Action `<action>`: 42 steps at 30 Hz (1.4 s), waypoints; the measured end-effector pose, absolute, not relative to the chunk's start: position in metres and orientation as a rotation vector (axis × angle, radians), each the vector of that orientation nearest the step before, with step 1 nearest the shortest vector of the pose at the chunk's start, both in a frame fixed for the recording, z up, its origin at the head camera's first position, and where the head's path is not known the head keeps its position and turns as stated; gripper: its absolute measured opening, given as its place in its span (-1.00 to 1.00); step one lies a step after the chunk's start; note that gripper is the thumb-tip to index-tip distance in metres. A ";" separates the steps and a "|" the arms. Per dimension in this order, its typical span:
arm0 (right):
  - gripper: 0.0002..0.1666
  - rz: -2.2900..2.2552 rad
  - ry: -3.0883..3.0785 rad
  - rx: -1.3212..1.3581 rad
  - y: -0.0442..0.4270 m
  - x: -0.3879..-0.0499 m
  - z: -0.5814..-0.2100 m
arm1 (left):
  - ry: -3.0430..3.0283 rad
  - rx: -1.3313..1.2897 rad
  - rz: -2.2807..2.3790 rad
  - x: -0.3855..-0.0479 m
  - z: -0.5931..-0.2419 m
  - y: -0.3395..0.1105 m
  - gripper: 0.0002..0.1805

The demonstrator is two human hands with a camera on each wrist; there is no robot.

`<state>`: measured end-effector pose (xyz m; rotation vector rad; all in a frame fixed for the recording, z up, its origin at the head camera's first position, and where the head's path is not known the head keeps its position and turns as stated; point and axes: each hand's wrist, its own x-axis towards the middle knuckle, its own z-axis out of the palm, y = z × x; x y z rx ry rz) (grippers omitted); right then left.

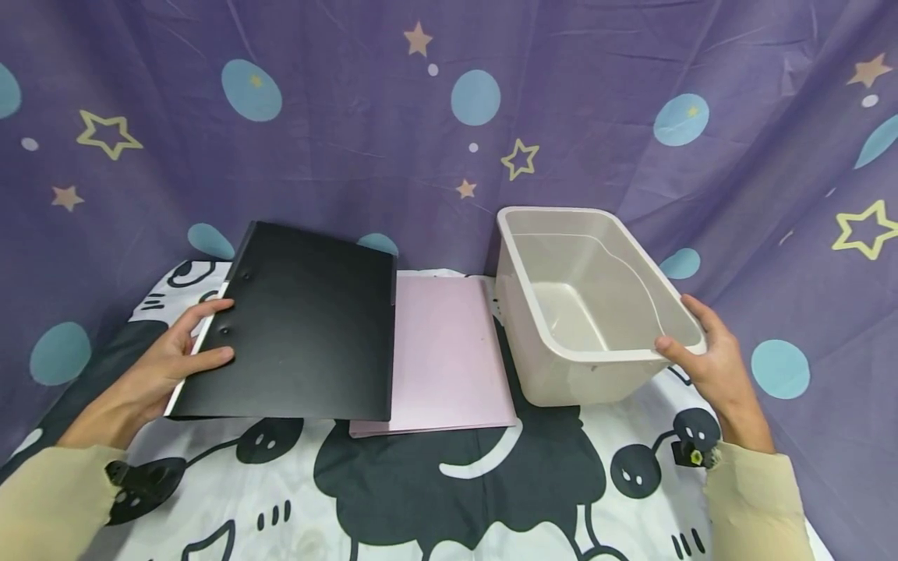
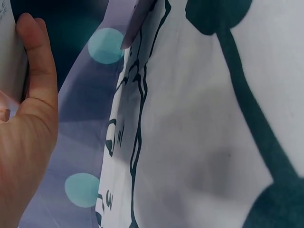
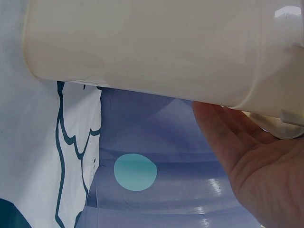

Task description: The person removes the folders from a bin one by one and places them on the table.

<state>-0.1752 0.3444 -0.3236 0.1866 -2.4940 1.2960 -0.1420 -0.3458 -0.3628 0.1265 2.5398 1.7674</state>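
Note:
At the left, my left hand grips a black ring binder by its white-edged spine, thumb and a finger lying on the cover. The binder is raised and overlaps a pink folder that lies flat on the cloth. In the left wrist view, the left hand shows at the spine. My right hand holds the rim of a beige plastic bin at its right front corner, thumb over the rim. The bin leans, its open inside facing me. The right wrist view shows fingers against its outer wall.
A white cloth with black cartoon figures covers the surface. Behind it hangs a purple curtain with stars and blue dots, close behind the bin and the binder. Dark devices are strapped at both wrists.

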 end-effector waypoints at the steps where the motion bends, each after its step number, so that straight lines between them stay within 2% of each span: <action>1: -0.07 1.294 -2.495 0.187 0.344 -0.175 -0.324 | 2.535 0.128 1.773 -0.142 -0.363 -0.347 -0.16; 42: -0.08 1.306 -2.496 0.174 0.343 -0.174 -0.322 | 2.620 0.136 1.658 -0.137 -0.373 -0.382 -0.18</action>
